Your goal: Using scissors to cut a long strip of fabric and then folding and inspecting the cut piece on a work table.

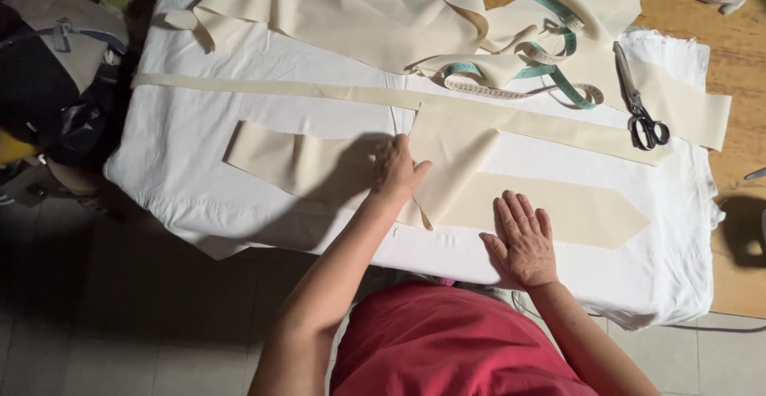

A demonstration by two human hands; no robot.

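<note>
right now both hands lie on cream fabric spread over a white cloth that covers the wooden table. the left hand presses down, fingers together and slightly curled, on the cream fabric piece just where it is folded over; it grips nothing, only pushes against the cloth. the right hand lies flat, palm down, fingers spread a little, at the near edge of the same piece, on the pointed strip that runs off to the right and ends in an arrow-like tip. to the left of the left hand a wider part of the cream fabric lies flat, partly in the arm's shadow. a long narrow cream band crosses the white cloth beyond both hands. farther back sits a loose heap of cream offcuts, with a teal measuring tape curled beside it (part of it tucked under the fabric). scissors with dark handles lie shut, well apart from the right hand, on another cream strip. the person wears a red top.
</note>
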